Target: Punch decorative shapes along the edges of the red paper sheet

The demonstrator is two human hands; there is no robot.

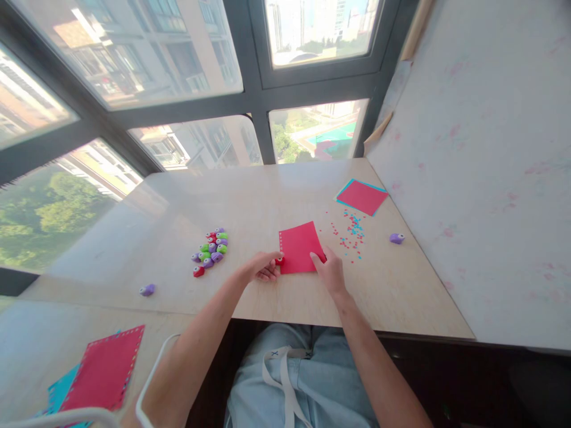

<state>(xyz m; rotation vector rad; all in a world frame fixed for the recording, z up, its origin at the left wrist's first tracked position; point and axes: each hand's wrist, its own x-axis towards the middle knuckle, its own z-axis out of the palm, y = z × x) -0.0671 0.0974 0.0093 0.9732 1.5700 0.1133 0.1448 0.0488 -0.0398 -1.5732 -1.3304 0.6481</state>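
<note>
A red sheet of paper (300, 246) is held over the sill in front of me, with a row of small punched holes down its left edge. My left hand (266, 266) is closed on a small red craft punch (280, 260), thumb on top, at the lower part of that edge. At the sheet's right side, my right hand (329, 266) pinches the paper, thumb above and fingers beneath. Small red and blue paper bits (354, 230) lie scattered to the right of the sheet.
Several purple, green and red craft punches (210, 248) cluster at the left. Single purple punches lie at far left (147, 290) and right (397, 238). Red and blue sheets (362, 196) are stacked at the back right; hole-edged sheets (107, 368) lie lower left. Windows and a wall border the sill.
</note>
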